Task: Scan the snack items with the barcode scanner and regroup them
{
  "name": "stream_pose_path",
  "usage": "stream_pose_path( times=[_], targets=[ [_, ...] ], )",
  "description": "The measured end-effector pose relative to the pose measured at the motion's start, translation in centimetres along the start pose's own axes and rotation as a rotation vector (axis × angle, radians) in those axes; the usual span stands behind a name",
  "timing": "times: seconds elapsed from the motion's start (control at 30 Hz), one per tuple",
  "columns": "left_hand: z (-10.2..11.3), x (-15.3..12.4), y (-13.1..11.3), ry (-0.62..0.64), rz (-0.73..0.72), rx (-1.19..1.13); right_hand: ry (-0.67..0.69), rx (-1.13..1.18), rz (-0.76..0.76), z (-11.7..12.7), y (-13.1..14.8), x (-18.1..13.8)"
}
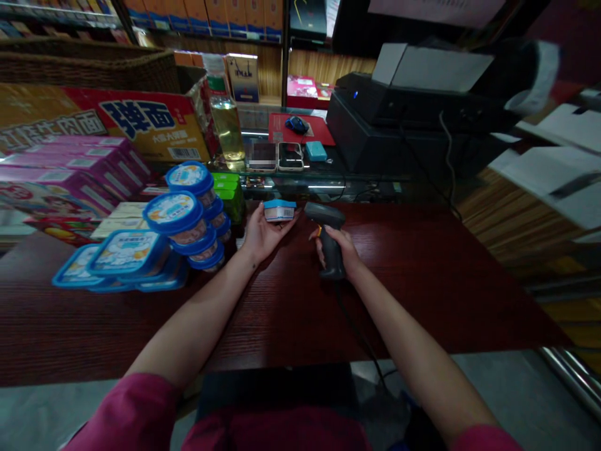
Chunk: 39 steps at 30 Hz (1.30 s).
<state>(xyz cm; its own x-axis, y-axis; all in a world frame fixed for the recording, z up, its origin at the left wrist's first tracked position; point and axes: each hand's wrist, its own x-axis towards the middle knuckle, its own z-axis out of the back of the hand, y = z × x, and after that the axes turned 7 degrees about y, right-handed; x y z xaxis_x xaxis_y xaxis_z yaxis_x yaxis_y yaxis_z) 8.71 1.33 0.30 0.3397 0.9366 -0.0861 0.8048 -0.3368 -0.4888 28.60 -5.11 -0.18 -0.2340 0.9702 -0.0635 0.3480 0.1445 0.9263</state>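
My left hand (264, 234) holds a small tub with a blue lid (280, 211), its barcode side turned toward me. In my right hand (345, 249) is a dark handheld barcode scanner (325, 217), fingers wrapped round its grip and its head near the tub. The scanner's cable (357, 332) runs down over the table's front edge. Left of my left hand stand stacked round tubs with blue lids (174, 210). Flat rectangular containers with blue lids (126, 252) are piled beside them.
Pink boxes (70, 169), a large noodle carton (141, 122) and a bottle of yellowish liquid (225, 119) stand at the left and back. Phones (290, 156) and a mouse (297, 124) lie on the glass counter. Black equipment (375, 131) sits at back right of the dark wooden table (422, 294).
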Motion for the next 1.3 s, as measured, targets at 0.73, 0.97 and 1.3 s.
stream_pose_path(
  times=[0.73,0.97,1.3],
  targets=[
    [1.4,-23.5,-5.2,-0.062,-0.613,0.946,0.014,0.089,-0.003,-6.3,-2.3,0.3],
    [3.0,-28.3,-13.3,-0.487,-1.059,1.09,-0.002,0.047,-0.017,-7.6,-3.1,0.2],
    [6.8,-24.8,-16.6,-0.48,-0.961,1.264,-0.024,0.088,0.021,-7.5,-2.8,-0.2]
  ],
)
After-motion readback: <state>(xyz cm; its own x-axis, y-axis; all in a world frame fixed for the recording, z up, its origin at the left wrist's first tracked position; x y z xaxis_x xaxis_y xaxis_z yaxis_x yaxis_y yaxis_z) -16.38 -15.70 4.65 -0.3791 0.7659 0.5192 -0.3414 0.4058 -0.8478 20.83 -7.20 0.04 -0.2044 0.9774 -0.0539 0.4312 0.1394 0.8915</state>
